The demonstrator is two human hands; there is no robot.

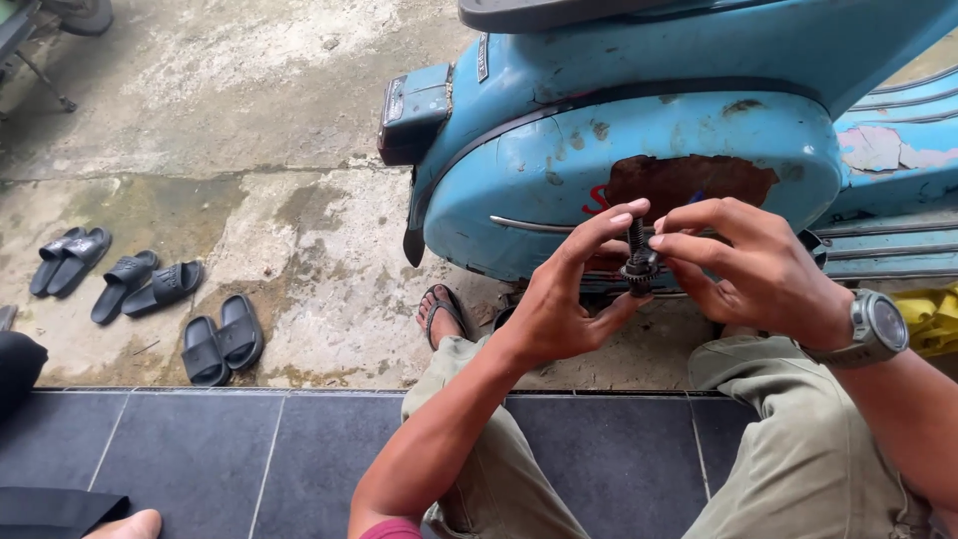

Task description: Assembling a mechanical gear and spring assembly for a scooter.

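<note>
My left hand (564, 299) and my right hand (753, 269) meet in front of me, both gripping a small dark metal part (639, 262), a threaded shaft with a toothed gear around its lower end. Left thumb and fingers pinch it from the left, right fingertips from the right. A grey watch (878, 327) sits on my right wrist. Just behind the hands stands a light blue scooter (639, 130) with a rusty patch (689, 182) on its side panel.
I sit on a dark tiled step (230, 459) with olive trousers and a sandalled foot (442, 311) on the concrete ground. Three pairs of black slides (150, 299) lie at the left. A yellow object (923, 314) is at the right edge. Another person's toes (125, 525) show bottom left.
</note>
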